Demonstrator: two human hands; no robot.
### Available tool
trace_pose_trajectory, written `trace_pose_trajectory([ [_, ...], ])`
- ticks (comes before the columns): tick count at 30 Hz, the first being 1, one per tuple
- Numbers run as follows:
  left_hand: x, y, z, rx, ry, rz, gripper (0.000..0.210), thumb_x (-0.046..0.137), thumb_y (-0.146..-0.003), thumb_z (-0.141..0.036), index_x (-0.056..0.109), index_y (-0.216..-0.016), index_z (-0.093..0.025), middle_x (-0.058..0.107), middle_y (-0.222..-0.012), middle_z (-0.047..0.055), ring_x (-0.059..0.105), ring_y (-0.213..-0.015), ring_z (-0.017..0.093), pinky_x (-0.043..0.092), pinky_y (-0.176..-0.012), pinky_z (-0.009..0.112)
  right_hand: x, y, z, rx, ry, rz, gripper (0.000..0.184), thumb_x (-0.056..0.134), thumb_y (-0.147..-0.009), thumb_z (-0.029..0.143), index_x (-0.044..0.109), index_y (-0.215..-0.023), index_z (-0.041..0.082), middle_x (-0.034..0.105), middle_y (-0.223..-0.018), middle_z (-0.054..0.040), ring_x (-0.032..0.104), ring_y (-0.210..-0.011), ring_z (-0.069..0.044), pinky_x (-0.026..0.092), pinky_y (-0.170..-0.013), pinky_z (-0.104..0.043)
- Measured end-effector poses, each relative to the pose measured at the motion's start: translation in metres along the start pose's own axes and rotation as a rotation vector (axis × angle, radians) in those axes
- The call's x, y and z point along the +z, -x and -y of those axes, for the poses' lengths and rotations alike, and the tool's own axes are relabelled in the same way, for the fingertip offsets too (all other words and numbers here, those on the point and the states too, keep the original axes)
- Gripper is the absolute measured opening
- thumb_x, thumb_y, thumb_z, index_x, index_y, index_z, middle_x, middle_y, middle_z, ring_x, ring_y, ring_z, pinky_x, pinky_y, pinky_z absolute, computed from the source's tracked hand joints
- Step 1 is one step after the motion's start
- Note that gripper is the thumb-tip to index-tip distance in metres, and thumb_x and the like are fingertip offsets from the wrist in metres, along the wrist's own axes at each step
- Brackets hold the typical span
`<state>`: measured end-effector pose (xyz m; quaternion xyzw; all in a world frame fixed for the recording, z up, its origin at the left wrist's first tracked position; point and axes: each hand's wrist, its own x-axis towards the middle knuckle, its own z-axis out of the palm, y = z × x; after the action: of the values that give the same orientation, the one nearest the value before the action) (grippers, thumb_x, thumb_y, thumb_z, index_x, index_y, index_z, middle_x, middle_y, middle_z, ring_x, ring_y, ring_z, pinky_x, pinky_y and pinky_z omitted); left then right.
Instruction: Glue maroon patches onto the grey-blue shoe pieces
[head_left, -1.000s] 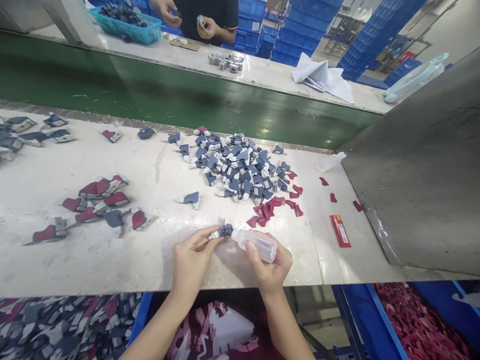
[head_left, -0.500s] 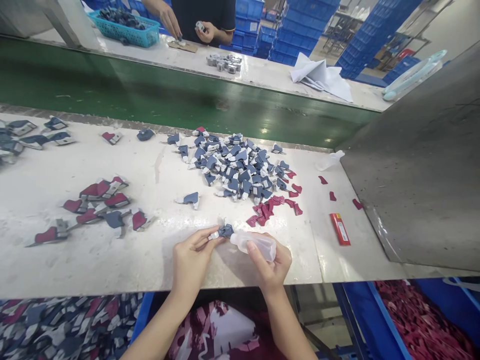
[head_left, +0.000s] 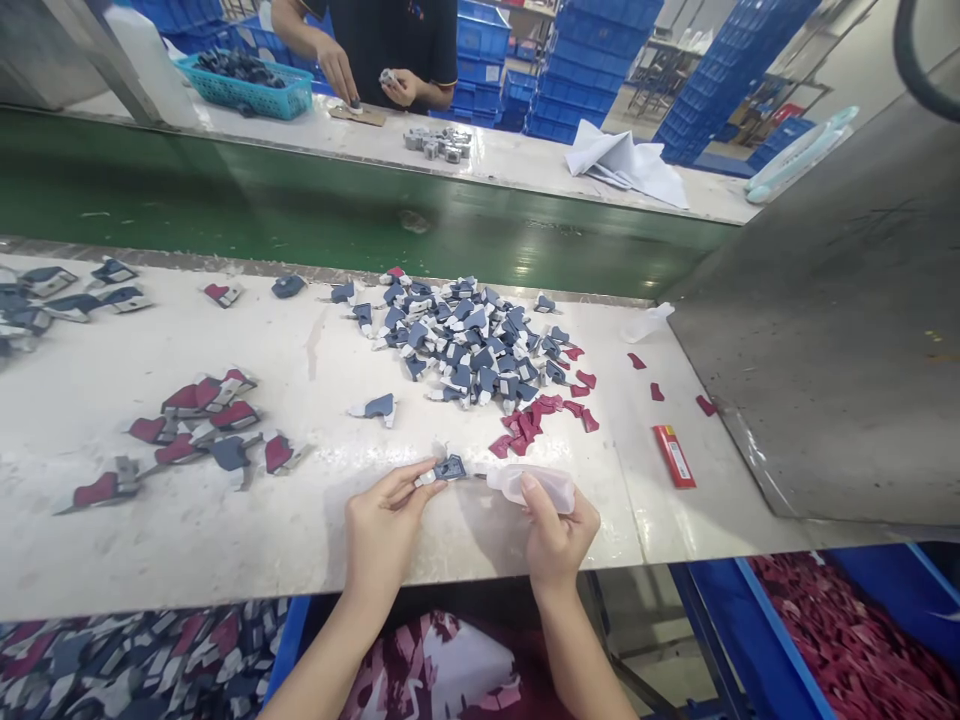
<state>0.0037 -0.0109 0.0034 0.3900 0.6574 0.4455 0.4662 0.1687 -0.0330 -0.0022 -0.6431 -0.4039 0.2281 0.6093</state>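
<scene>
Bottle (head_left: pixel 513 482) cloudy, translucent; part (head_left: pixel 451 467) navy and pale

Wearer's hands: two, left hand (head_left: pixel 382 515) and right hand (head_left: pixel 561 530). Bottle (head_left: pixel 536 487) held: one. Blue-grey part (head_left: pixel 451 467) held: one. Blue-and-white parts (head_left: pixel 480 345) heaped mid-table: dozens, overlapping, no exact count. Red-faced parts (head_left: pixel 234 415), left group: about eight, plus one blue-faced part (head_left: pixel 229 453). Red chips (head_left: pixel 525 428) by heap: over ten, overlapping. Stray red chips (head_left: pixel 657 391), right: three. Red box (head_left: pixel 674 457): one. Opposite: one co-worker (head_left: pixel 382 40), one turquoise basket (head_left: pixel 262 95), one white sheet (head_left: pixel 630 165).
</scene>
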Motion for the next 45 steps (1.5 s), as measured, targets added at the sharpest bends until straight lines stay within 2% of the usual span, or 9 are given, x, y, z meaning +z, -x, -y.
trace_pose_trajectory([
  [7,0.000,-0.001,-0.003,0.009,0.005,0.017,0.023,0.079,-0.069,-0.031,0.079,-0.090,-0.021,0.079,-0.103,0.005,0.073,-0.104,0.029,0.055,-0.101,0.041,-0.021,-0.030,-0.005,0.047,-0.198,-0.312,0.030,0.074,-0.078,0.034,0.060,-0.097,0.015,0.072,-0.084,-0.0067,0.074,-0.080,-0.027,0.059,-0.070,-0.039],
  [12,0.000,0.000,-0.004,0.028,0.024,0.015,0.024,0.080,-0.069,-0.033,0.078,-0.089,-0.020,0.079,-0.104,0.007,0.073,-0.103,0.030,0.059,-0.094,0.038,-0.051,-0.067,-0.017,0.030,-0.106,-0.266,0.053,0.082,-0.069,0.032,0.055,-0.112,0.020,0.074,-0.102,-0.0105,0.069,-0.106,-0.028,0.053,-0.091,-0.045],
  [17,-0.001,-0.001,-0.003,0.042,0.034,0.019,0.025,0.080,-0.070,-0.034,0.076,-0.090,-0.020,0.079,-0.105,0.008,0.072,-0.105,0.030,0.058,-0.096,0.038,-0.062,-0.077,-0.030,0.111,0.111,-0.195,0.055,0.083,-0.066,0.043,0.064,-0.109,0.013,0.072,-0.110,-0.0166,0.068,-0.099,-0.028,0.053,-0.087,-0.043],
  [21,-0.003,-0.003,-0.003,0.082,0.080,0.029,0.026,0.079,-0.071,-0.036,0.073,-0.090,-0.019,0.079,-0.103,0.010,0.073,-0.103,0.029,0.060,-0.091,0.036,-0.056,-0.058,-0.022,-0.188,0.322,-0.479,0.078,0.088,-0.062,0.040,0.055,-0.129,0.018,0.066,-0.118,-0.0132,0.062,-0.096,-0.024,0.050,-0.077,-0.036],
  [23,-0.004,-0.005,-0.004,0.094,0.122,0.029,0.026,0.079,-0.072,-0.036,0.070,-0.089,-0.018,0.079,-0.103,0.010,0.074,-0.102,0.029,0.060,-0.092,0.035,-0.047,-0.045,-0.013,-0.372,0.411,-0.578,0.061,0.087,-0.066,0.036,0.062,-0.118,0.018,0.067,-0.097,-0.0078,0.059,-0.080,-0.020,0.046,-0.068,-0.032],
  [25,-0.004,-0.005,-0.005,0.102,0.160,0.027,0.026,0.079,-0.073,-0.035,0.069,-0.090,-0.018,0.079,-0.103,0.011,0.074,-0.102,0.028,0.059,-0.093,0.035,-0.033,-0.037,-0.005,-0.333,0.434,-0.366,0.033,0.077,-0.078,0.039,0.068,-0.103,0.018,0.063,-0.078,-0.0025,0.056,-0.065,-0.016,0.043,-0.060,-0.029],
  [28,-0.006,-0.005,-0.005,0.104,0.189,0.016,0.026,0.080,-0.074,-0.035,0.068,-0.090,-0.018,0.078,-0.105,0.011,0.073,-0.103,0.027,0.059,-0.093,0.034,-0.011,-0.039,0.002,-0.136,0.572,-0.011,0.037,0.067,-0.085,0.052,0.071,-0.101,0.018,0.066,-0.088,-0.0071,0.060,-0.067,-0.018,0.044,-0.062,-0.030],
  [34,-0.010,-0.002,0.000,0.079,0.228,0.047,0.027,0.081,-0.074,-0.033,0.068,-0.091,-0.017,0.078,-0.106,0.011,0.074,-0.100,0.024,0.060,-0.088,0.028,0.007,-0.061,-0.003,-0.019,0.651,0.081,0.028,0.063,-0.087,0.046,0.069,-0.087,0.019,0.068,-0.089,-0.0085,0.063,-0.078,-0.024,0.044,-0.068,-0.033],
  [45,0.003,0.006,-0.014,0.156,0.251,0.048,0.019,0.080,-0.073,-0.027,0.072,-0.088,-0.018,0.079,-0.103,0.010,0.075,-0.098,0.026,0.061,-0.088,0.030,0.016,-0.018,0.039,0.256,-0.173,0.328,0.015,0.074,-0.080,0.036,0.076,-0.089,0.023,0.074,-0.088,-0.0035,0.069,-0.084,-0.019,0.056,-0.074,-0.030],
])
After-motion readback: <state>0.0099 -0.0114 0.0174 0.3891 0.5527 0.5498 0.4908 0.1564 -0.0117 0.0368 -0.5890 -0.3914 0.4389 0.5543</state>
